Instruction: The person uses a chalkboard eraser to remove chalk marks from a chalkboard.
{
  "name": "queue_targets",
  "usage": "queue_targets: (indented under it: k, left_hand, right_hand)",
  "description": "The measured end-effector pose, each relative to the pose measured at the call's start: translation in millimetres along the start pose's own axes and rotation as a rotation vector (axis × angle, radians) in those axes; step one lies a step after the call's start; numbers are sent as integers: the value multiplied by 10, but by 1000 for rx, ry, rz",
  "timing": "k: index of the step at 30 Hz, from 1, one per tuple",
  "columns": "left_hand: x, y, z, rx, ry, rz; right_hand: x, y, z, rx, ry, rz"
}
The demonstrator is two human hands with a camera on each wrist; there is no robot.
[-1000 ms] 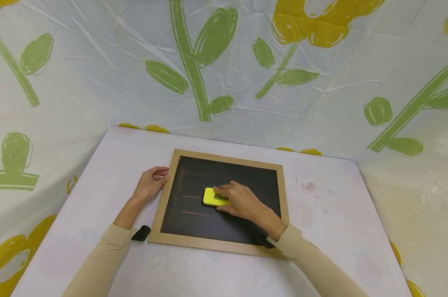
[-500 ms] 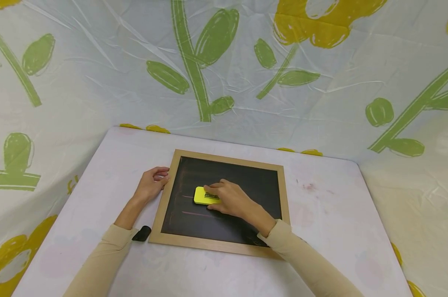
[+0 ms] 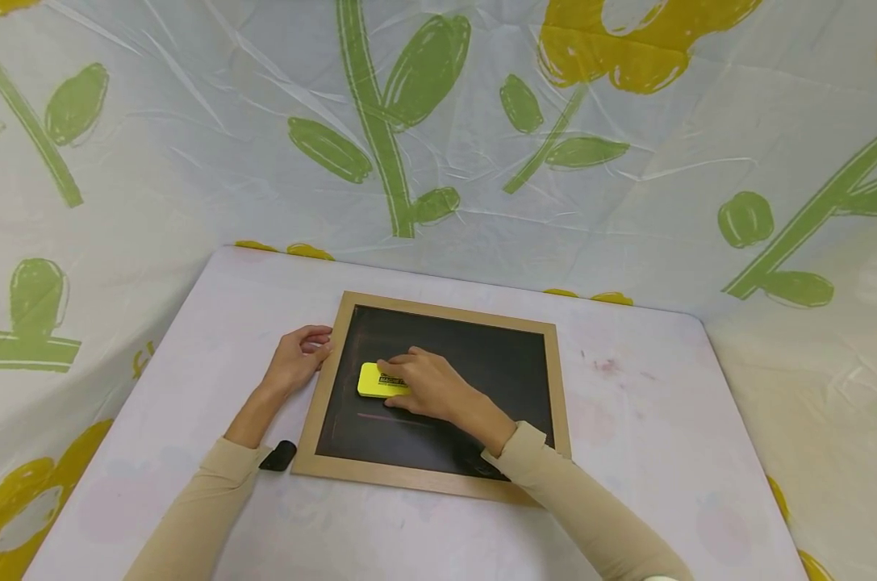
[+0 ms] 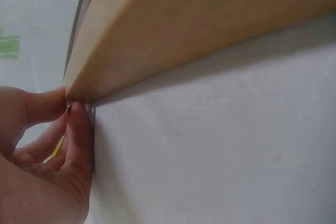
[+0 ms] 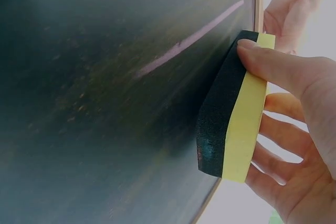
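A small chalkboard (image 3: 482,363) with a light wooden frame lies on the table. My right hand (image 3: 434,387) grips a yellow magnetic board eraser (image 3: 370,381) by its long sides, left of the board's middle. The eraser's black felt (image 5: 218,108) is against or very near the board; the right wrist view cannot settle which. Just below it runs a pink chalk line (image 5: 189,40), partly behind my hand in the head view. My left hand (image 3: 296,359) holds the board's left edge, its thumb (image 4: 47,103) and fingertips pinching the wooden frame (image 4: 121,40).
The white table (image 3: 641,452) has faint reddish marks (image 3: 605,365) right of the board. A black wrist piece (image 3: 278,457) sits by the left cuff. A flower-printed sheet (image 3: 249,145) rises behind the table and along both sides.
My right hand has slid the eraser leftward across the board. The upper pink line, visible before, is no longer seen beside the eraser. My left hand has stayed at the frame.
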State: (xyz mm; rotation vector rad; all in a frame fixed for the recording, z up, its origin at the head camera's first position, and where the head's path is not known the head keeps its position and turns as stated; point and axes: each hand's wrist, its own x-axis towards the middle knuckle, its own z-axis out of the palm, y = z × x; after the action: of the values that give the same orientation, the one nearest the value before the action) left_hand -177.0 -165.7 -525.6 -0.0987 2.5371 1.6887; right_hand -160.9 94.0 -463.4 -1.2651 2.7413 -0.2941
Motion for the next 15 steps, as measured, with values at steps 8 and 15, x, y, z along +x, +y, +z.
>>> queue_targets:
  k: [8,15]
  left_hand:
    - [-2,12,-10,2,2,-15]
    - [0,26,-11,1,-11,-21]
  right_hand:
    - [126,-93,9,-30,-9,-20]
    - [173,-128,40,-28,-24,-10]
